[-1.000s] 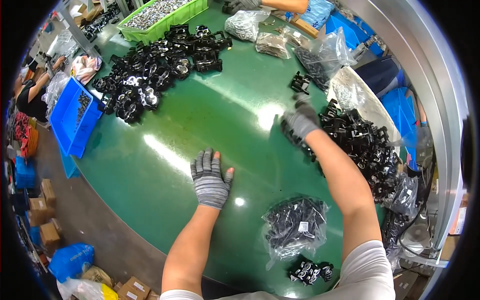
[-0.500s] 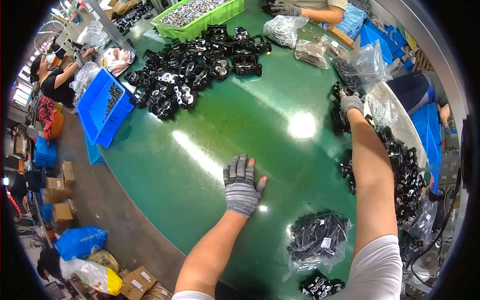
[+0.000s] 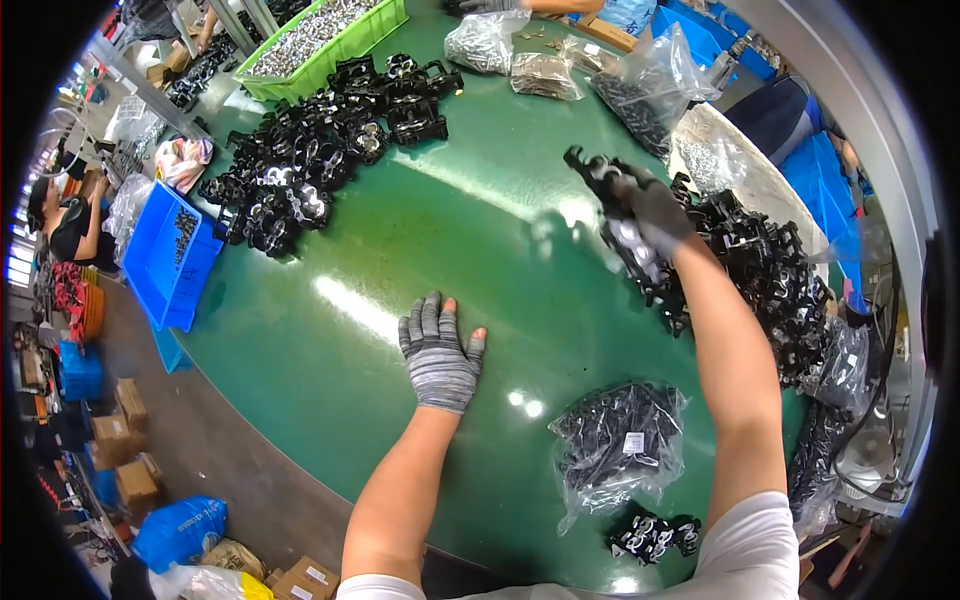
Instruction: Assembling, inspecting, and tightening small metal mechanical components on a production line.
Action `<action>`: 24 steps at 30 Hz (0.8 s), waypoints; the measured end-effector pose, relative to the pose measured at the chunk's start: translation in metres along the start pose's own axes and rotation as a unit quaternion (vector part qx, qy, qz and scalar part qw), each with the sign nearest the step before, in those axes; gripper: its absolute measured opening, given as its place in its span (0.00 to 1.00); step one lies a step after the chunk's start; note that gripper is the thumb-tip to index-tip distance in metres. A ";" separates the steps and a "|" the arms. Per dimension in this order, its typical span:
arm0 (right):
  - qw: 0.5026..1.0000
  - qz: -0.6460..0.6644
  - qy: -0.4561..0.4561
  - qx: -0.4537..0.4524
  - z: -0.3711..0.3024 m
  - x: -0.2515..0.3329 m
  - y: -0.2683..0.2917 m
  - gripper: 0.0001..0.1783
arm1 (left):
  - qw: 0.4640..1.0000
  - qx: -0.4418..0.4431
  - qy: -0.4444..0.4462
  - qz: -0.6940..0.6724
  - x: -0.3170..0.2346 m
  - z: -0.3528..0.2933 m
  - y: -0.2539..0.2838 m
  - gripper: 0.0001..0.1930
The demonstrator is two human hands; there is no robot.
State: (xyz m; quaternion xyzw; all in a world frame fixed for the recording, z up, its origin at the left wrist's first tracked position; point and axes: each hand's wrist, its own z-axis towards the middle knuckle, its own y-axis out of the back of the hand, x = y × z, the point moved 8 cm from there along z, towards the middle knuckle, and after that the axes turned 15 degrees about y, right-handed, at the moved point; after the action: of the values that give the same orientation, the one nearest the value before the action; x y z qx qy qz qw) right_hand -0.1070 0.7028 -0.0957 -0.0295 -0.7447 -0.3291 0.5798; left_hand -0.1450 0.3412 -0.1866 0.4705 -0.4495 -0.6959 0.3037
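My left hand (image 3: 441, 352), in a grey striped glove with bare fingertips, lies flat on the green table (image 3: 330, 390) with its fingers spread. Blurred by motion, my gloved right hand (image 3: 655, 212) is closed on a black openwork part (image 3: 598, 172) with a forked end, held over the table. Just beyond that wrist, a heap of similar black parts (image 3: 765, 285) runs down the right side. Whether a second part is in the right hand's grip cannot be made out.
Another black-and-silver heap (image 3: 290, 165) lies at the far left, beside a blue bin (image 3: 175, 262) and a green crate (image 3: 335, 48) of small metal pieces. A clear bag of black parts (image 3: 622, 440) lies near me. Across the table, a co-worker's arm (image 3: 560, 6) shows.
My right hand has come inward from the right-hand heap, bringing a black part with it. The whole view has shifted; my left hand stays flat on the table.
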 end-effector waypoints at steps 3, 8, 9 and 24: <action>0.965 -0.216 0.125 0.075 -0.090 0.005 0.014 0.30 | 1.000 -0.010 -0.006 -0.001 0.001 -0.007 0.003 0.33; 0.992 0.064 0.020 -0.106 -0.258 -0.014 0.057 0.30 | 0.999 -0.022 -0.016 -0.021 -0.004 -0.010 -0.012 0.31; 0.988 0.076 0.036 -0.131 -0.294 -0.020 0.063 0.31 | 0.999 -0.024 -0.016 -0.042 -0.002 -0.007 -0.003 0.30; 0.975 0.069 0.051 -0.202 -0.538 -0.017 0.037 0.45 | 0.582 0.539 -0.025 -0.608 -0.143 -0.348 0.091 0.44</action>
State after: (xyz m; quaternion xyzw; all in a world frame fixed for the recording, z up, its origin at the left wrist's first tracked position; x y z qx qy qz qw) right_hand 0.3682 0.4557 -0.0339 -0.1810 -0.6281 -0.4330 0.6207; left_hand 0.2309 0.3061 -0.1025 0.6939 -0.3585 -0.3588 -0.5111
